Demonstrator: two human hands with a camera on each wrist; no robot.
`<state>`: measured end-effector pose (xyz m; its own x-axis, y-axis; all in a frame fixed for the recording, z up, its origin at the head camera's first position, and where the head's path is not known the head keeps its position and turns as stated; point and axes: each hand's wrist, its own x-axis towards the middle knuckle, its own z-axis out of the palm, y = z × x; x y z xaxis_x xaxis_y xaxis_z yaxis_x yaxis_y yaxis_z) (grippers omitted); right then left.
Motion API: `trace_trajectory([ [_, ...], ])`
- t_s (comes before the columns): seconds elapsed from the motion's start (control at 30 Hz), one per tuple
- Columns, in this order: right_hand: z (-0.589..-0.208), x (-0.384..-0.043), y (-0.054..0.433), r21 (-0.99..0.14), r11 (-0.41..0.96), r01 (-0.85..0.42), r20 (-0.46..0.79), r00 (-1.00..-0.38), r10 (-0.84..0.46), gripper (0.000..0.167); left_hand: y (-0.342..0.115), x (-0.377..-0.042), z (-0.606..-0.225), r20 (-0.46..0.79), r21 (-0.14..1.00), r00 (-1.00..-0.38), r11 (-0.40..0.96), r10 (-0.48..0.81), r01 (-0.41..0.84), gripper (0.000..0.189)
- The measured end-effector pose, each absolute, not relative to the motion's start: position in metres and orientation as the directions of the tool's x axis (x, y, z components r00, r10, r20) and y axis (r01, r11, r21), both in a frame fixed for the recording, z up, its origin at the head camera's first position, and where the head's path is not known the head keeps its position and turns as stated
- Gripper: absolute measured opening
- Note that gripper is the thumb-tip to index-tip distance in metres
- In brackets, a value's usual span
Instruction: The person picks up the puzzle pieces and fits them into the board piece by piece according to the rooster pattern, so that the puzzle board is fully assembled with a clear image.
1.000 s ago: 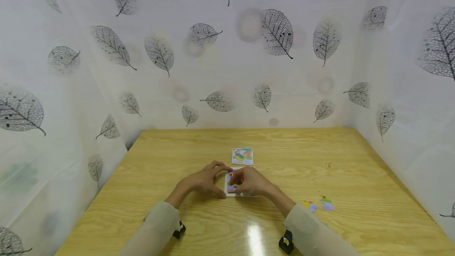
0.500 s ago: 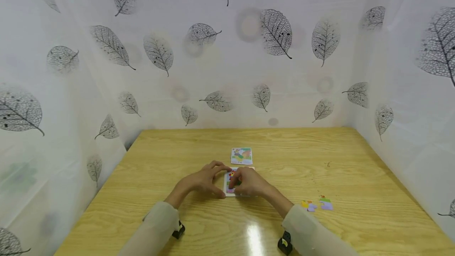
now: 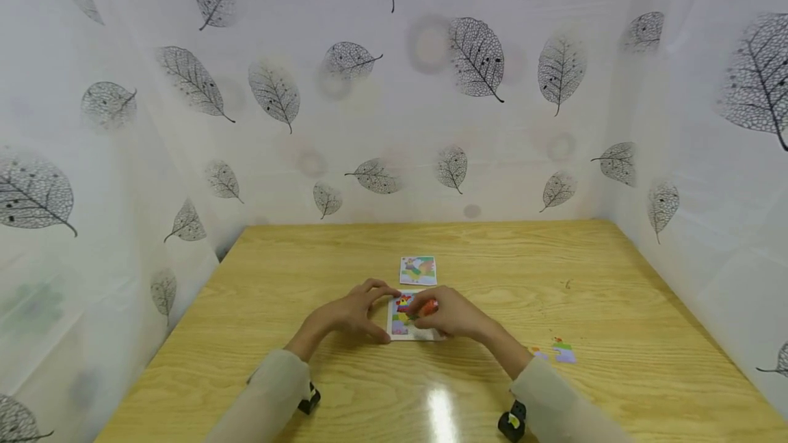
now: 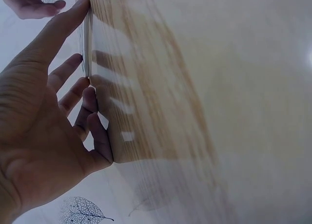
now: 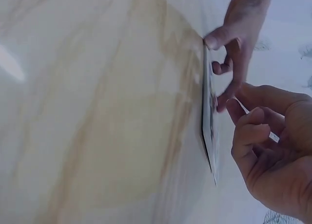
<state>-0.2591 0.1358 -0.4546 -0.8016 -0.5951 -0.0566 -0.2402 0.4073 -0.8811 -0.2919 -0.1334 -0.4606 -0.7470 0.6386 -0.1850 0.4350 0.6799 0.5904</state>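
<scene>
A white-framed picture puzzle board [image 3: 397, 337] lies on the table, with red, yellow and lilac pieces in its left part. My left hand [image 3: 353, 310] grips its left side, thumb at the near corner and index finger at the far one; the left wrist view shows the thumb [image 4: 73, 14] on the edge. Bent over the board's right part is my right hand [image 3: 452, 312], fingers loosely curled. An orange-red patch [image 3: 429, 307] shows between its thumb and index finger, seemingly on the board. In the right wrist view, that hand [image 5: 273, 146] shows nothing between its fingertips.
Behind the board lies a square picture card [image 3: 418, 270] with a colourful bird. Loose puzzle pieces [image 3: 563, 352] lie to the right, one partly behind the right forearm. A white leaf-print curtain [image 3: 394, 122] surrounds the wooden table [image 3: 295, 258].
My right hand has lifted from the board's left part and shifted right, uncovering more of the coloured pieces. The left hand stays on the board's edge.
</scene>
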Motion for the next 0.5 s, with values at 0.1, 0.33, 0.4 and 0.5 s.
trace_trajectory([
  [0.1, -0.45, -0.259, 0.153, -0.906, 0.371, -0.203, -0.07, -0.794, -0.604, 0.026, -0.133, -0.292, -0.461, -0.185, 0.595, -0.751, 0.68, 0.634, 0.427, 0.084],
  [0.33, -0.447, -0.255, 0.2, -0.908, 0.388, -0.156, -0.111, -0.804, -0.584, 0.036, -0.133, -0.292, -0.461, -0.182, 0.597, -0.754, 0.68, 0.631, 0.425, 0.084],
  [0.4, -0.447, -0.252, 0.214, -0.906, 0.397, -0.144, -0.125, -0.806, -0.579, 0.039, -0.133, -0.292, -0.461, -0.188, 0.592, -0.752, 0.684, 0.631, 0.426, 0.084],
  [0.5, -0.447, -0.247, 0.234, -0.905, 0.404, -0.136, -0.136, -0.807, -0.575, 0.041, -0.134, -0.292, -0.461, -0.189, 0.585, -0.753, 0.688, 0.63, 0.429, 0.085],
])
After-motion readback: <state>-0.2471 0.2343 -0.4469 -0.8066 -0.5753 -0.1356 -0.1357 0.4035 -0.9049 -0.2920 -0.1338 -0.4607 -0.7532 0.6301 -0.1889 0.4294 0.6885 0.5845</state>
